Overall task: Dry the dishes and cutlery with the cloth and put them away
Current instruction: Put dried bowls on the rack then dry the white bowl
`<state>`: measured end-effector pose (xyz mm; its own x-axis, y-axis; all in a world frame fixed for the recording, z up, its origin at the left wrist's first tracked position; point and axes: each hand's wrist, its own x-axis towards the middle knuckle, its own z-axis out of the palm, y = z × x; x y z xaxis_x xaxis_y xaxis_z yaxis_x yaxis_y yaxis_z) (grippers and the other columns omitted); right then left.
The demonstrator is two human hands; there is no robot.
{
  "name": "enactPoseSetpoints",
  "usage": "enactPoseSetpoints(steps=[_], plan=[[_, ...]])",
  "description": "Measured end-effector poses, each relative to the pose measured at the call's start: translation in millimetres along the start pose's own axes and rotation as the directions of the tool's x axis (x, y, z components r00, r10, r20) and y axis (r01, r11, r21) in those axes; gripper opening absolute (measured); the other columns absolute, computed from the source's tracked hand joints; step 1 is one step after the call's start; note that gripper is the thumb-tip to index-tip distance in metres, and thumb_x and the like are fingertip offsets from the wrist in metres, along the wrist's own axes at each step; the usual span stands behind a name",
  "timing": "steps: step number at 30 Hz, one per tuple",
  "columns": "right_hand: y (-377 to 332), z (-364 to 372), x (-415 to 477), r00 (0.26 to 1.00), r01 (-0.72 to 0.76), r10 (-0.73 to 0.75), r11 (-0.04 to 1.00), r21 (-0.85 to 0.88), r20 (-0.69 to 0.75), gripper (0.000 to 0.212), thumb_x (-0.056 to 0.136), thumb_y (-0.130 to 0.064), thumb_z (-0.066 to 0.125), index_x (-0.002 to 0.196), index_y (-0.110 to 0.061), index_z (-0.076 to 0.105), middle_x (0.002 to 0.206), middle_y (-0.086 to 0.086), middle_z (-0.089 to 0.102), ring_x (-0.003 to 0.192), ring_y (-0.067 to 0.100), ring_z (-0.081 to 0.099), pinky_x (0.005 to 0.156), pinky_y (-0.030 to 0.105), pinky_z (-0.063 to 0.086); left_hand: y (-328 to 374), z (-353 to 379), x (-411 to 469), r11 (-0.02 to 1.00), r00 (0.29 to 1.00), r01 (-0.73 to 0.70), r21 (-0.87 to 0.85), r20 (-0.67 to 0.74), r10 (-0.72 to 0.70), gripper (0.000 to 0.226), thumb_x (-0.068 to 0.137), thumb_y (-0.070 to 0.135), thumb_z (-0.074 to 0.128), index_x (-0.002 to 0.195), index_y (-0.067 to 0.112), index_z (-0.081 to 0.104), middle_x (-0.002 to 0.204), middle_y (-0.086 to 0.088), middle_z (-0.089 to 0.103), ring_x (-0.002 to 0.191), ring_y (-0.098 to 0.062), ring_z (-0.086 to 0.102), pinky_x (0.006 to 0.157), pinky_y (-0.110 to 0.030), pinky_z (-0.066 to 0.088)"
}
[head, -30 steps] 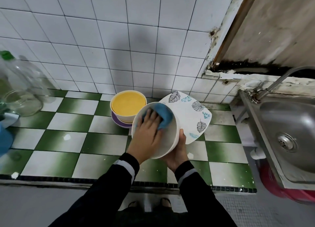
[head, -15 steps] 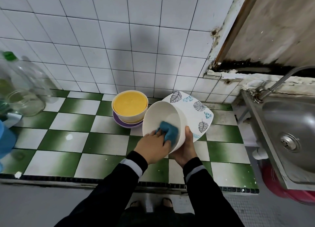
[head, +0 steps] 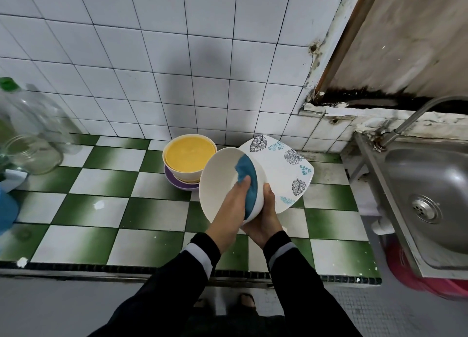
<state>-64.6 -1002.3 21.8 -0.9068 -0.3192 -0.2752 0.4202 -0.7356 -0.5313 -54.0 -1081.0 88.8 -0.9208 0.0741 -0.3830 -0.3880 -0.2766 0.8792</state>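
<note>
Left hand (head: 231, 207): fingers closed on the blue cloth (head: 249, 192), pinching it over the near-right rim of the white bowl (head: 220, 182). The cloth lies partly inside the bowl and partly down its outer wall.

Right hand (head: 266, 217): curled round the bowl's outer wall from below, thumb up the side just beside the cloth.

The bowl is held clear of the tabletop (head: 101, 205), tilted, with its mouth facing left and up.

Edges: the tabletop's front edge is a dark tile strip (head: 126, 268) close below both sleeves. The right side ends near the steel sink (head: 430, 184), which sits lower.

Open room: a broad stretch of bare green-and-white checks lies left of the hands, reaching to the glass jar (head: 33, 154) and plastic bottle (head: 17, 108) at the far left.

Just behind the bowl is a square leaf-patterned plate (head: 281, 172), partly hidden by it; I cannot tell whether it lies flat or is propped up. Left of the plate, a yellow bowl (head: 190, 157) is nested in a purple bowl (head: 177, 182), near the tiled wall (head: 177, 70). The tap (head: 415, 116) arches over the sink's far corner.
</note>
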Motion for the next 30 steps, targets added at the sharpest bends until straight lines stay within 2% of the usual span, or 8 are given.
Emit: enactPoseSetpoints(steps=[4,7,10,14,20,23,27,30], plan=[[5.1,-1.4,-0.6,1.000,-0.013,0.013,0.999,-0.040,0.002,0.081,0.059,-0.064,0.085,0.126,-0.021,0.070,0.134,0.009,0.063,0.123,0.025,0.060,0.100,0.043,0.051,5.9,-6.6,10.8,0.984,0.995,-0.044,-0.174,-0.093,0.028,0.026,0.103,0.035,0.043,0.112,0.024,0.065,0.110,0.002,0.073,0.104,-0.016,0.067,0.095,-0.035,0.050],[5.0,-8.3,-4.1,0.998,-0.044,0.043,0.998,-0.036,-0.037,0.098,0.050,-0.068,0.087,0.131,-0.019,0.063,0.136,0.011,0.061,0.122,0.027,0.061,0.097,0.045,0.053,14.8,-19.0,17.0,0.960,0.953,-0.180,-0.215,-0.279,0.116,0.028,0.105,0.030,0.039,0.116,0.017,0.061,0.108,-0.004,0.070,0.093,-0.016,0.066,0.076,-0.028,0.054],[4.8,-12.9,-6.7,0.997,-0.055,0.053,0.998,-0.043,-0.063,0.109,0.040,-0.070,0.088,0.132,-0.019,0.058,0.128,0.011,0.066,0.114,0.028,0.065,0.092,0.047,0.055,8.5,-34.0,24.3,0.923,0.828,-0.381,0.056,-0.425,0.367,0.033,0.105,0.031,0.040,0.131,0.015,0.053,0.123,-0.007,0.062,0.113,-0.023,0.058,0.096,-0.037,0.050],[8.6,-10.3,-7.1,0.997,-0.057,0.053,0.996,-0.071,-0.057,0.107,0.039,-0.072,0.088,0.128,-0.019,0.060,0.126,0.011,0.067,0.113,0.028,0.065,0.093,0.048,0.054,-18.6,-56.4,40.4,0.687,0.746,-0.501,0.527,-0.139,0.651,0.047,0.100,0.028,0.039,0.142,0.008,0.043,0.143,0.009,0.046,0.135,0.003,0.035,0.115,-0.024,0.028],[8.1,-14.1,-7.3,0.998,-0.038,0.033,0.994,-0.106,-0.047,0.101,0.045,-0.070,0.087,0.129,-0.020,0.061,0.129,0.009,0.066,0.114,0.025,0.065,0.094,0.046,0.054,-49.3,-83.6,49.9,0.307,0.785,-0.542,0.782,0.341,0.517,0.055,0.101,0.039,0.033,0.152,0.019,0.032,0.160,0.006,0.021,0.150,-0.008,0.008,0.121,-0.026,0.008],[11.0,-14.6,-5.5,0.996,-0.005,-0.011,0.985,-0.171,-0.091,0.100,0.050,-0.066,0.088,0.132,-0.018,0.057,0.130,0.009,0.066,0.118,0.024,0.063,0.093,0.042,0.054,-59.0,-85.4,51.7,0.149,0.812,-0.530,0.835,0.449,0.371,0.063,0.096,0.043,0.028,0.152,0.016,0.032,0.160,0.005,0.017,0.149,-0.012,0.011,0.119,-0.023,0.002],[9.7,-23.2,-2.5,0.989,-0.018,-0.006,0.985,-0.169,-0.145,0.117,0.051,-0.065,0.088,0.146,-0.013,0.045,0.142,0.014,0.056,0.126,0.029,0.056,0.099,0.046,0.050,-50.6,-76.8,46.2,0.176,0.878,-0.471,0.864,0.442,0.181,0.049,0.100,0.034,0.038,0.144,0.014,0.046,0.155,-0.002,0.039,0.142,-0.020,0.033,0.112,-0.018,0.015],[5.8,-31.9,0.7,0.981,-0.030,0.001,0.988,-0.149,-0.192,0.126,0.045,-0.065,0.090,0.146,-0.008,0.043,0.132,0.018,0.058,0.112,0.031,0.061,0.090,0.043,0.055,-37.7,-66.2,30.8,0.247,0.904,-0.424,0.871,0.425,0.052,0.033,0.101,0.026,0.043,0.129,0.019,0.061,0.136,0.000,0.058,0.122,-0.020,0.051,0.097,-0.023,0.035]])
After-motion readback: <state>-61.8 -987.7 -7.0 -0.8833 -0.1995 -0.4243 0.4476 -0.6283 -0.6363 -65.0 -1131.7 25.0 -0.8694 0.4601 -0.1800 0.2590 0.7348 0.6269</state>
